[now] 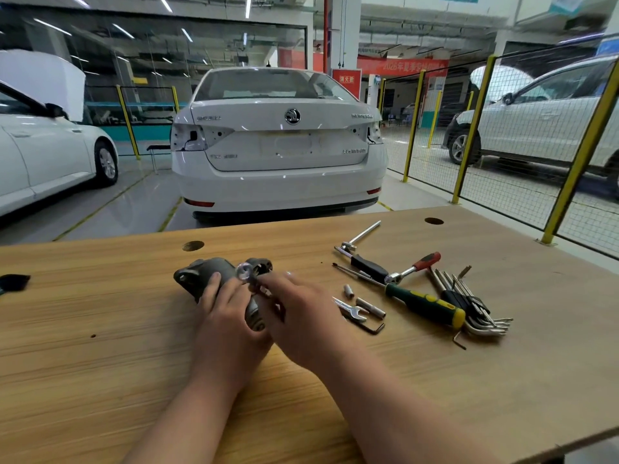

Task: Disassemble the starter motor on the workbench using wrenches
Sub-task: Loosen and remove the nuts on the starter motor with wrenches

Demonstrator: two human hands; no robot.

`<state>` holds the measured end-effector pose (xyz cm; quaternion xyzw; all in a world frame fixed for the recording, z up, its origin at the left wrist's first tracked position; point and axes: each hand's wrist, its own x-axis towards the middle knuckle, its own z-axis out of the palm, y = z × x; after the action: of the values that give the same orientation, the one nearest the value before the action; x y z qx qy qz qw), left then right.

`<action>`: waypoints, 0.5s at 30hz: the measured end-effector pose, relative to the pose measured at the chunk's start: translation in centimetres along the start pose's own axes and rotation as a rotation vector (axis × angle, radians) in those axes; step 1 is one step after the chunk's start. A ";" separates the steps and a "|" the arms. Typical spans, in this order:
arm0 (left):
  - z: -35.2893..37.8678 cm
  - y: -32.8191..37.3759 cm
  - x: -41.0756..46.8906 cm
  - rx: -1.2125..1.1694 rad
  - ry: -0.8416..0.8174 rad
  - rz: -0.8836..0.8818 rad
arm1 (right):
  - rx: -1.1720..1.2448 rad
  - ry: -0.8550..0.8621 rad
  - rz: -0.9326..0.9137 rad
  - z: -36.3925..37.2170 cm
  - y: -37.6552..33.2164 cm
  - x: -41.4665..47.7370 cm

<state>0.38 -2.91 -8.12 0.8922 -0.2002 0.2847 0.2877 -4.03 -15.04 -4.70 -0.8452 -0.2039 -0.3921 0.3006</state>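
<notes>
Dark grey starter motor (201,274) lies on the workbench (100,313), open-end wrench (350,309) nearby right.

Motor (214,272) lies centre frame on bench (100,329). Left hand (227,316) grips its body from the near side. Right hand (301,316) is just right of it, motion-blurred. Ring head of a wrench (244,272) shows past the fingers, against the motor; grip unclear. Right of centre, loose tools: ratchet (415,267), screwdriver (425,304), hex keys (475,309), spanner (351,309). White car (278,145) upper centre.
</notes>
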 end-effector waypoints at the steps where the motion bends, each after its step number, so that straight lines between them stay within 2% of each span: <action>1: -0.2 0.2 0.1 0.048 -0.022 0.068 | -0.065 -0.016 -0.097 0.0 -0.1 0.0; 3: -0.2 0.3 0.1 0.111 -0.040 0.182 | -0.095 -0.040 -0.178 -0.1 -0.2 0.1; 5: -0.4 0.4 0.0 0.038 -0.033 0.059 | 0.006 0.026 -0.123 -0.3 -0.1 -0.1; 7: -0.1 0.1 -0.2 -0.033 0.005 -0.052 | 0.234 0.102 0.130 -0.6 0.2 -0.1; 10: 0.1 -0.1 -0.2 -0.025 -0.005 -0.038 | 0.606 0.175 0.563 -1.1 1.5 0.3; 12: 0.3 -0.2 -0.1 -0.022 0.019 -0.047 | 0.689 0.191 0.713 -1.6 2.7 0.4; 15: 0.3 -0.1 -0.2 -0.024 0.037 -0.053 | 0.783 0.126 0.824 -1.3 3.1 0.3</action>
<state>0.38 -2.96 -8.53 0.8883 -0.1745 0.2908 0.3096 -2.75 -18.12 -4.83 -0.6554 0.0306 -0.1873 0.7311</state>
